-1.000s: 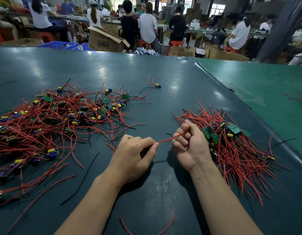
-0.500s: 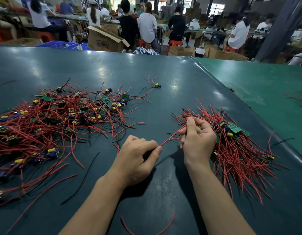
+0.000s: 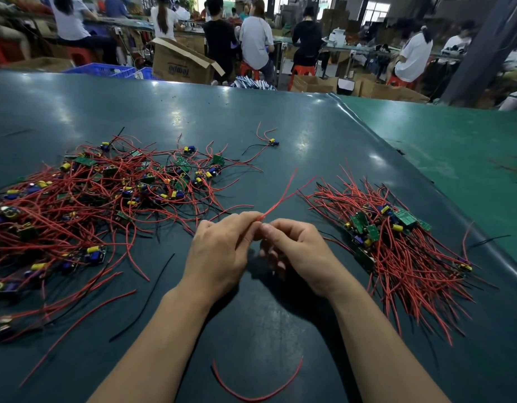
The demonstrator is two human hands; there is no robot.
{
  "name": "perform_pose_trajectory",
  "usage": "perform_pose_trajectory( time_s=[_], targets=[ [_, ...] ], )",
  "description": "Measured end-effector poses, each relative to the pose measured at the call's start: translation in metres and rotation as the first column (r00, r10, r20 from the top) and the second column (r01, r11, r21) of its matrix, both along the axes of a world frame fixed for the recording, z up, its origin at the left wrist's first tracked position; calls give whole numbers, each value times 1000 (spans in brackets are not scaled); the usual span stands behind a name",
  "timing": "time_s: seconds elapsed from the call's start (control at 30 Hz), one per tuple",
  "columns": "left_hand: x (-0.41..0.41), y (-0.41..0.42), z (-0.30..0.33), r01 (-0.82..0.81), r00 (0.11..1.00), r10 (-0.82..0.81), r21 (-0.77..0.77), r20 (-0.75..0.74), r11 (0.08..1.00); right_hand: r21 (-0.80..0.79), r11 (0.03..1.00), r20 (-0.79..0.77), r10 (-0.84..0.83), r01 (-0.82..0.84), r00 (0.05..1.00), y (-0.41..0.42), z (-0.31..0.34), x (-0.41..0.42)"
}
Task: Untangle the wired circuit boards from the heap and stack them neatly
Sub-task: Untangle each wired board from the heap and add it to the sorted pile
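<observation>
A tangled heap (image 3: 85, 196) of small green circuit boards with red and black wires spreads over the left of the dark table. To the right lies a tidier stack (image 3: 397, 245) of boards, its red wires fanned out. Between the two, my left hand (image 3: 222, 254) and my right hand (image 3: 301, 251) meet at the fingertips. Both pinch a pair of red wires (image 3: 283, 196) that rise up and away to the right and fork at the ends. Any board on these wires is hidden under my hands.
A loose curved red wire (image 3: 251, 394) lies near the table's front edge. One stray board (image 3: 273, 142) sits alone farther back. A green mat (image 3: 455, 146) covers the right side. Beyond the far edge are cardboard boxes (image 3: 179, 64) and seated people.
My right hand left the stack and came back to the left hand. The red wires, earlier stretched sideways between the hands, now stand up and away from the fingertips.
</observation>
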State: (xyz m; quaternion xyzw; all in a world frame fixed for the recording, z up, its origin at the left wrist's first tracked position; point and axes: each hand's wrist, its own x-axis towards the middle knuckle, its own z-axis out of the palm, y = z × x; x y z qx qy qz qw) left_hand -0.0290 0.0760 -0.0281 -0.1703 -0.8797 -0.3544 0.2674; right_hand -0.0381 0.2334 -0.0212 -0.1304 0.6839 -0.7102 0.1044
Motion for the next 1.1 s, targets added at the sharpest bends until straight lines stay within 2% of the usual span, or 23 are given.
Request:
perform_pose_trajectory(
  time_s=[0.07,0.17,0.23,0.3,0.37,0.43,0.57,0.63,0.67,0.73,0.77,0.83,0.87,0.93,1.0,1.1],
  targets=[
    [-1,-4,0,43,999,-42,-54,10,998,-23,999,12,46,-46,999,0,2,0],
    [2,-5,1,65,998,-66,-102,-5,993,31,999,-26,26,-25,999,0,2,1],
    [2,-6,2,76,997,-76,-104,6,992,55,998,-85,-6,11,996,-1,-1,1],
    [2,-6,3,73,997,-73,-124,3,990,117,988,-214,-76,103,974,-5,-5,3],
    [2,-6,3,32,998,-39,-164,-45,986,176,950,-392,-173,258,904,-12,-8,5],
    [1,-8,4,-37,993,19,-151,-120,988,159,903,-526,-265,400,808,-16,-9,7],
    [-5,-21,7,-234,934,229,12,-274,972,1,781,-571,-512,625,641,-6,1,2],
    [-5,-24,7,-316,899,329,92,-289,944,-156,674,-495,-686,722,533,0,9,0],
    [-4,-24,7,-329,897,350,118,-269,937,-259,600,-401,-780,757,481,5,13,-1],
    [-4,-21,5,-331,906,350,118,-238,936,-434,416,-106,-904,799,414,17,20,-3],
    [-4,-20,4,-336,905,352,105,-240,936,-476,325,63,-914,817,401,24,22,-4],
    [-4,-20,4,-362,890,380,116,-253,925,-465,211,300,-876,860,378,36,22,-6],
    [-4,-21,4,-387,877,409,135,-254,912,-445,204,341,-862,872,375,38,21,-6],
    [-4,-23,4,-454,850,477,148,-226,879,-419,262,323,-852,870,412,32,19,-8],
    [-5,-24,2,-520,825,533,118,-189,846,-420,368,229,-841,829,490,21,17,-7],
    [-6,-22,1,-561,804,567,91,-179,823,-373,528,-4,-823,763,568,6,16,-3]
  ],
)
